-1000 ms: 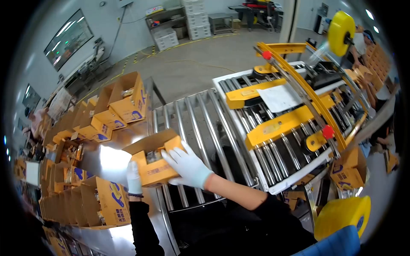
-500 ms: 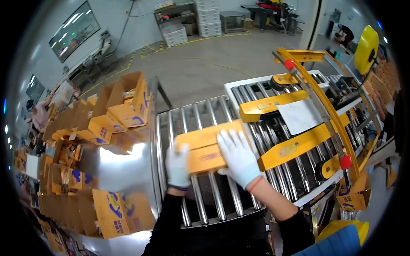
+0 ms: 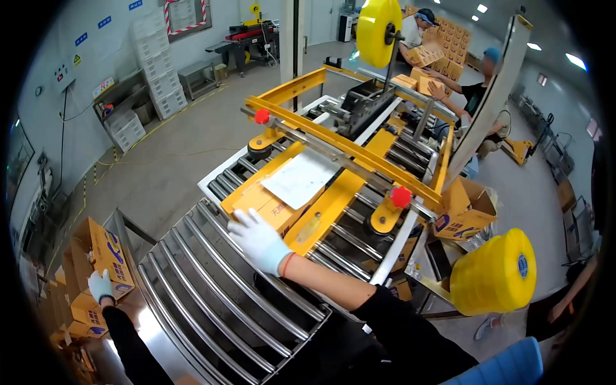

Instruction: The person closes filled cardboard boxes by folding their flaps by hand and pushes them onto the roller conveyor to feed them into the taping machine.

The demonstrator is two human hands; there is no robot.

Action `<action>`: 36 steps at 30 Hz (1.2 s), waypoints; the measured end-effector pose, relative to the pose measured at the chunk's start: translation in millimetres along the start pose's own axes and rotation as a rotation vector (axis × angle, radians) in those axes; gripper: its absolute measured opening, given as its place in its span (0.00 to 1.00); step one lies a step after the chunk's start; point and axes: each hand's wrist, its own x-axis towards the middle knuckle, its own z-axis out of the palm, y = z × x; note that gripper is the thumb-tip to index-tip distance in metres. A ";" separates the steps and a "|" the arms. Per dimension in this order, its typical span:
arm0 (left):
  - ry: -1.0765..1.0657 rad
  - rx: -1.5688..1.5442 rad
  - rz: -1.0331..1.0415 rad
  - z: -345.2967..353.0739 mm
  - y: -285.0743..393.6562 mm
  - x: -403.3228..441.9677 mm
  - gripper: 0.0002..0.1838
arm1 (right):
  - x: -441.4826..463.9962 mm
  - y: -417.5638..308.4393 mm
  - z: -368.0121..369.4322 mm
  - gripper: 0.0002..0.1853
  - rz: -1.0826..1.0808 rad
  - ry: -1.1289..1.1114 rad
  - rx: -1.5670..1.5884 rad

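Observation:
My right hand (image 3: 260,242), in a white glove, lies with spread fingers at the near end of a closed yellow carton (image 3: 277,210). The carton is between the yellow guide rails of a roller machine, partly hidden by a white sheet (image 3: 300,178). Far to the left, my gloved left hand (image 3: 101,287) is at the side of an open-topped carton (image 3: 115,256) with blue print. Its small fingers point upward and look apart; whether they press on the cardboard is hard to see.
A curved roller conveyor (image 3: 218,289) lies between my arms. Yellow tape rolls (image 3: 491,273) stand at the right, another (image 3: 378,32) above the machine. Red knobs (image 3: 400,197) top the frame. Two people handle cartons beyond, near a post (image 3: 491,96). More open cartons stand at lower left.
The closed carton has moved off the curved rollers into the machine, with my right hand behind it. My left hand has left it and gone to the open cartons. The view has turned right.

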 end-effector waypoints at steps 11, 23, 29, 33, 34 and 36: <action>-0.536 -0.948 0.035 -179.3 63.4 -356.6 0.12 | -70.5 -146.1 5.3 0.47 -0.644 -0.096 0.527; -0.009 -1.288 -0.368 -96.9 134.3 -341.5 0.31 | -25.2 -169.3 -45.3 0.49 -0.409 0.117 0.394; -0.004 -1.592 -0.289 -80.5 195.6 -288.7 0.21 | -44.3 -115.4 -33.7 0.57 -0.296 -0.093 0.044; 0.038 -1.125 -0.100 -36.8 330.7 -264.2 0.31 | -2.6 -73.0 -13.2 0.56 -0.187 -0.044 -0.056; -0.069 -1.302 0.036 -34.7 346.4 -262.4 0.31 | 4.8 -67.0 -9.2 0.54 -0.171 -0.048 -0.058; -0.576 -1.207 0.217 -29.6 329.8 -264.1 0.29 | 2.8 -52.6 -3.1 0.50 -0.130 0.004 -0.035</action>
